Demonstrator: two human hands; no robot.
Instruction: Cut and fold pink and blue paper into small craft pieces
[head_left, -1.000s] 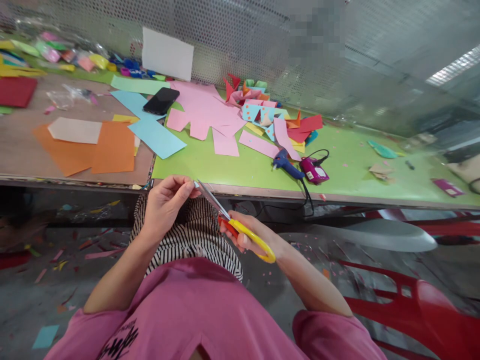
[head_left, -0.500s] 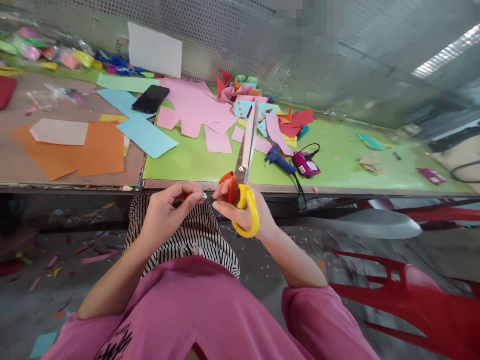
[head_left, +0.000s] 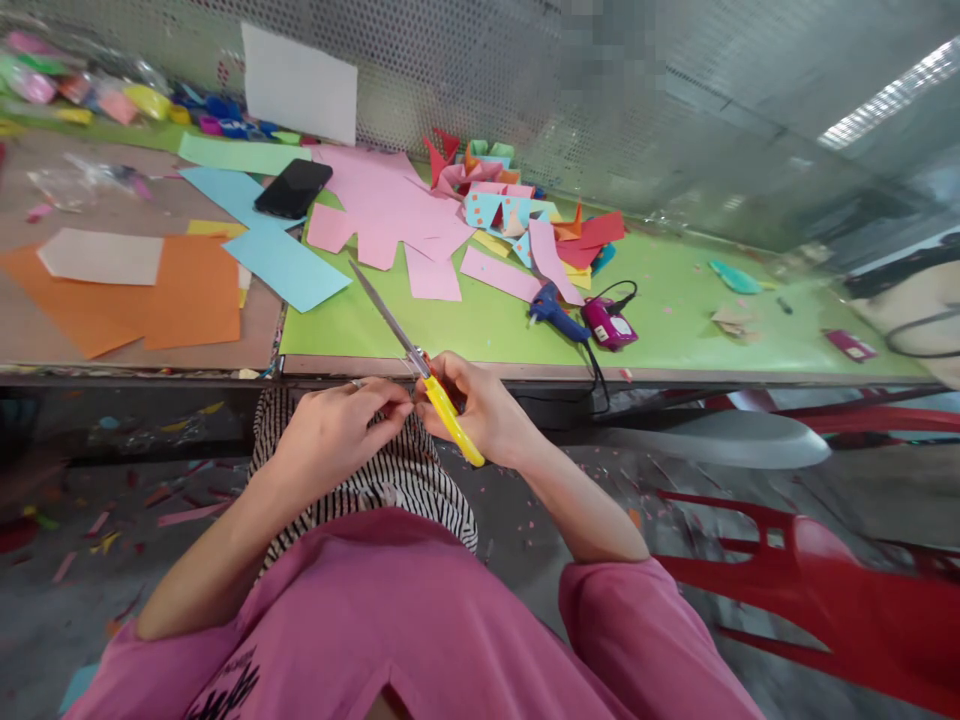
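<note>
Over my lap, just in front of the table edge, my left hand [head_left: 346, 428] is closed, thumb and fingertips pinched together. Whatever is in that pinch is too small or hidden to make out. Close beside it, fingertips nearly meeting, my right hand [head_left: 480, 410] is wrapped around a pair of scissors [head_left: 450, 415] with a yellow handle. The blades look closed and point up and left over the green tabletop. Blue paper [head_left: 289, 268] and pink paper [head_left: 390, 205] lie beyond my hands.
A blue glue gun [head_left: 555, 312] lies on the right beside a purple box [head_left: 609, 325] with a cable. A black phone [head_left: 294, 188] rests on the papers. Orange paper [head_left: 191, 295] lies left. Folded coloured paper pieces [head_left: 499, 205] stand behind. A red chair [head_left: 825, 590] is at lower right.
The scissors have swung from pointing up toward upper left, and their handle has turned edge-on. My hands are closer together. A tiny pale-blue bit at my left fingertips no longer shows.
</note>
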